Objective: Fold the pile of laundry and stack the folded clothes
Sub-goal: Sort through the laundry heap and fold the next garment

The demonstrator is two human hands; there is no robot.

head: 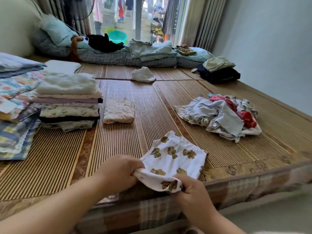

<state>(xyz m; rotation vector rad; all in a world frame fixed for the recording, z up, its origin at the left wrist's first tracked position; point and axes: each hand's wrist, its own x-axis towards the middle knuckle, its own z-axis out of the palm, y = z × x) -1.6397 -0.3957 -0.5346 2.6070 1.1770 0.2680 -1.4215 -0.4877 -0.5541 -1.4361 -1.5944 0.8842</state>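
A small white cotton garment printed with brown bears (173, 159) is spread at the near edge of the striped woven bamboo mat (118, 146), and its nearest hem is being gathered. The left hand (118, 171) is closed on the hem's left end, cloth pinched under the curled fingers; the right hand (192, 188) is closed on the right end, the fabric bunched over its fingertips. The far part of the garment lies flat on the mat, beyond both hands. It is judged light, limp and easily wrinkled, best taken at seams or corners and kept taut. A crumpled heap of unfolded clothes (222, 115) waits towards the right edge; a tall folded stack (69, 100) stands towards the left edge.
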